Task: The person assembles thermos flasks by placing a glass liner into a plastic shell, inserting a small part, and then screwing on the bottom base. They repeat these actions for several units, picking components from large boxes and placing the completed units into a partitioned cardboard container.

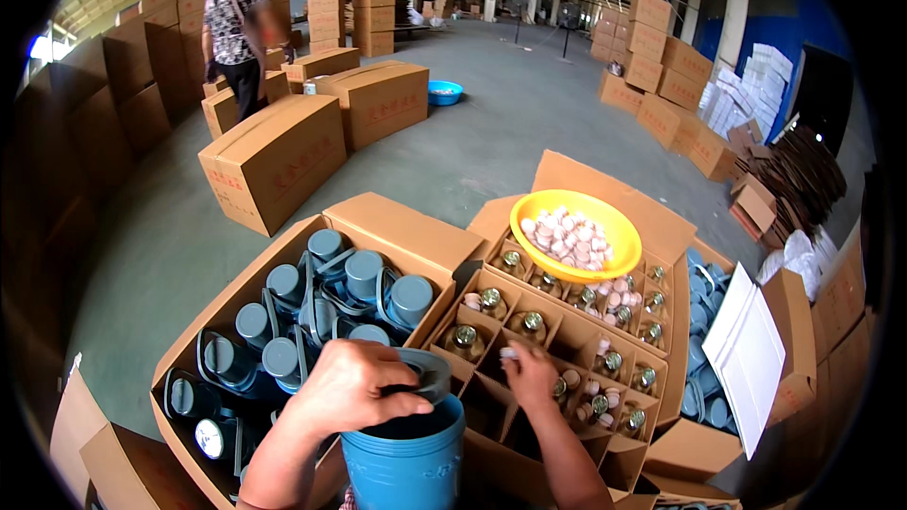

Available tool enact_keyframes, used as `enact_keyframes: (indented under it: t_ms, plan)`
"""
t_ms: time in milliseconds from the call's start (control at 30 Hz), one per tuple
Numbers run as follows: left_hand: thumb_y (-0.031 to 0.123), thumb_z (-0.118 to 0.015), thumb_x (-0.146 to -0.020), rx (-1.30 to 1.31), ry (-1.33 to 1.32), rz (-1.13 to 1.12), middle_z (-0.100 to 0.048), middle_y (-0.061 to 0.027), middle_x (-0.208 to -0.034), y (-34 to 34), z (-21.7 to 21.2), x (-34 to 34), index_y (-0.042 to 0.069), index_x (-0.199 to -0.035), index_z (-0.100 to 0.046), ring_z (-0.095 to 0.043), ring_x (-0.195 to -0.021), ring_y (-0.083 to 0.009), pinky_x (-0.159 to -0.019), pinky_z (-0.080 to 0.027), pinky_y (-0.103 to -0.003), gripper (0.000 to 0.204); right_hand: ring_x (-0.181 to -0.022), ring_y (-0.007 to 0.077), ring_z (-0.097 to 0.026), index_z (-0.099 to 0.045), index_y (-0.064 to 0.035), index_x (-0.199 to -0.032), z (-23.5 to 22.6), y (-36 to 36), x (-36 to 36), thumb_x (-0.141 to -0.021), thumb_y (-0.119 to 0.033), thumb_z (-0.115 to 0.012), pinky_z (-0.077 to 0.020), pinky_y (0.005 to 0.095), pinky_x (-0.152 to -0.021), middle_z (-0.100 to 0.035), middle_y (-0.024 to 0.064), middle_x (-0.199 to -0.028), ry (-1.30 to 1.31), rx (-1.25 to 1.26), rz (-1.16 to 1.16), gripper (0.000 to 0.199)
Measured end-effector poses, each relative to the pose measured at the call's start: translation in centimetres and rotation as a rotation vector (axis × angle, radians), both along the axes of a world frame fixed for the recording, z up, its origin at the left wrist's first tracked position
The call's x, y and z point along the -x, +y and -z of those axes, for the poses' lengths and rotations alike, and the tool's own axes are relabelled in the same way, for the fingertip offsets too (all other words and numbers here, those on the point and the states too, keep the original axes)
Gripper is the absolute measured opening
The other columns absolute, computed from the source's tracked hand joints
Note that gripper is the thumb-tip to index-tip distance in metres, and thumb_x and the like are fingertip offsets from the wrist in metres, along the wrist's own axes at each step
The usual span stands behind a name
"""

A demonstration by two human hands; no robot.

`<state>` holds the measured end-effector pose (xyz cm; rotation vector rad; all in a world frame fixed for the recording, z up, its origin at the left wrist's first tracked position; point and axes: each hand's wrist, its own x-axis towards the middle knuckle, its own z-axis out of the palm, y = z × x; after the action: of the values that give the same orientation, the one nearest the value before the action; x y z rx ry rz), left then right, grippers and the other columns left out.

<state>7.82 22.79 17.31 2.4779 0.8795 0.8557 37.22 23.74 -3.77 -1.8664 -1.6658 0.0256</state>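
My left hand (354, 385) grips a grey-blue lid (430, 376), tilted over the mouth of a blue plastic canister (404, 467). The canister stands upright close to me, its inside dark. My right hand (532, 380) is closed with a small pale cap (509, 353) at its fingertips, above the divided carton (480, 390). Glass bottles (465, 340) with shiny tops stand in several compartments, some with loose pinkish-white caps beside them. On the left, an open carton (179, 359) holds several blue canisters with grey lids and strap handles (365, 274).
A yellow basin (627, 244) of pinkish-white caps rests on the far part of the divided carton. More blue canisters (697, 359) fill a carton at right, beside a white panel (746, 354). A co-worker (236, 24) stands among closed cartons (283, 161); a blue basin (445, 93) sits on the floor.
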Motion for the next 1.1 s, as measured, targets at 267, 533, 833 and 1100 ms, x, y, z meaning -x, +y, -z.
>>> enact_keyframes:
  t_ms: [267,533,833,1100]
  plan:
    - [0.03,-0.078,-0.068,0.073,0.021,0.008,-0.06,-0.0081,-0.063,1.7,0.4,1.0,0.005,-0.069,-0.068,-0.06,-0.06,-0.0259,-0.051,-0.045,-0.034,0.027,-0.095,0.0353,-0.059,-0.061,-0.0203,-0.121,5.8,9.4,6.9,-0.087,-0.031,-0.059,-0.052,0.0422,-0.076,-0.058,0.0171,-0.099,-0.253,0.265,-0.103,0.036]
    - [0.031,-0.078,-0.067,0.127,-0.011,0.007,-0.061,-0.009,-0.066,4.3,2.3,0.9,0.005,-0.072,-0.068,-0.061,-0.061,-0.027,-0.053,-0.046,-0.035,0.028,-0.094,0.0336,-0.06,-0.065,-0.0135,-0.11,7.1,11.9,6.7,-0.08,-0.033,-0.068,-0.0528,0.0416,-0.076,-0.056,0.016,-0.102,-0.369,0.438,-0.245,0.036]
    - [0.031,-0.082,-0.062,0.117,0.105,0.074,-0.059,-0.0077,-0.069,5.8,2.5,-0.7,0.008,-0.079,-0.069,-0.061,-0.064,-0.0279,-0.055,-0.046,-0.035,0.031,-0.103,0.0364,-0.056,-0.065,-0.0077,-0.104,7.9,13.5,6.8,-0.066,-0.02,-0.072,-0.0528,0.0415,-0.079,-0.056,0.0167,-0.107,-0.372,0.387,-0.292,0.04]
    - [0.013,-0.068,-0.06,0.033,0.482,-0.052,-0.062,-0.0117,-0.078,3.8,-0.2,0.4,0.008,-0.091,-0.064,-0.063,-0.072,-0.0306,-0.062,-0.051,-0.038,0.032,-0.11,0.0364,-0.05,-0.053,-0.0098,-0.123,5.9,11.6,6.9,-0.068,-0.005,-0.063,-0.0502,0.0444,-0.085,-0.054,0.0166,-0.11,-0.238,0.481,-0.352,0.056]
